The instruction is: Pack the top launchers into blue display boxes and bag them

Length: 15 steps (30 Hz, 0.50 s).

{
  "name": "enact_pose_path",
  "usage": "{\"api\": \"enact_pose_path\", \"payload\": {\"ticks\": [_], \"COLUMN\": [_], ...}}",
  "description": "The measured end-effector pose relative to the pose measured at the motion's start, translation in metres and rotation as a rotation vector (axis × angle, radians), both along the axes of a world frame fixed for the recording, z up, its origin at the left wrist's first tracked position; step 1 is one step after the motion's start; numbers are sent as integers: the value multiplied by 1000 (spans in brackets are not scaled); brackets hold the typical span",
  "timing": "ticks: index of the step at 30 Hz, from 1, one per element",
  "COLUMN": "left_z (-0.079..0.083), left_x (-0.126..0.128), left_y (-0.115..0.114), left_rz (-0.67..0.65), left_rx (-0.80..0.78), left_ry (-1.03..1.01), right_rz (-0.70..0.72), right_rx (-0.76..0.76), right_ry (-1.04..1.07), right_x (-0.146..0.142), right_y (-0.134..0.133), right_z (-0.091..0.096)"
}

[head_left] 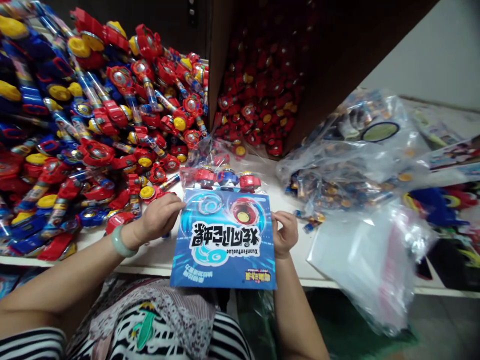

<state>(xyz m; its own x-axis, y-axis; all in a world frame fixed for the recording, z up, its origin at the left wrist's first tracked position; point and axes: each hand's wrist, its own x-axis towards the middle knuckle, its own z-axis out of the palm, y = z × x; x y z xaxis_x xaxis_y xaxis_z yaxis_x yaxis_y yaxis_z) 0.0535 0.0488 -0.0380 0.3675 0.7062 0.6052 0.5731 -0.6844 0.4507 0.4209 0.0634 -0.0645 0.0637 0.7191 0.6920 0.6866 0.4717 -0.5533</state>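
A blue printed card with large white lettering lies upside down to my view, spanning the space between my hands. My left hand, with a pale green bangle above it, pinches the card's left upper edge. On the opposite edge, my right hand has its fingers closed on the card. Beyond the card's far edge extends a clear plastic bag. Inside or under that bag sit a red toy top, a blue one and another red one; which of the two I cannot tell.
Red, blue and yellow toys with printed tubes are heaped on the left. A brown carton behind holds many red toys. To the right are a clear bag of small parts and a stack of clear bags over the white table's edge.
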Motion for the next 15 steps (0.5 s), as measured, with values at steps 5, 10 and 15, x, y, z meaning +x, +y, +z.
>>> {"api": "enact_pose_path", "payload": {"ticks": [5, 10, 15], "left_z": [-11, -14, -29], "left_x": [-4, -4, 11], "left_y": [-35, -64, -67], "left_rz": [-116, -218, 120], "left_rx": [9, 3, -168], "left_ry": [6, 50, -131], "right_rz": [148, 87, -55], "right_rx": [37, 92, 74], "right_ry": [-137, -93, -56], "right_x": [16, 12, 9], "right_y": [-43, -87, -88], "right_z": [-9, -14, -27]}}
